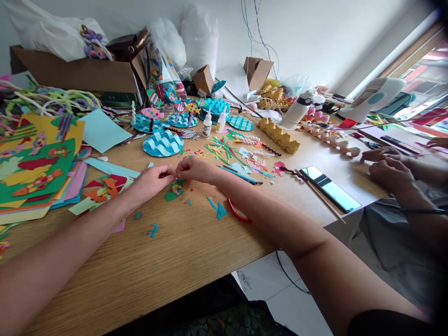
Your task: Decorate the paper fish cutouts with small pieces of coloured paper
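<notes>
Delicately, left hand and right hand pinch narrowly beside a green paper fish, back from the table's near edge, any held scrap indiscernible; light fingertips should work best.

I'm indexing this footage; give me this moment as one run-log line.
left hand: fingers curled; right hand: fingers curled; spacing: close together; grasp: unclear; nearest: green fish cutout, on table

A wooden table lies beneath both hands. A green patterned paper fish is just nearer than the left hand and right hand; curled blue scraps lie nearer still. Beyond the hands are a wavy blue disc and two white bottles. Layered coloured paper spreads left of them, a phone well right.
</notes>
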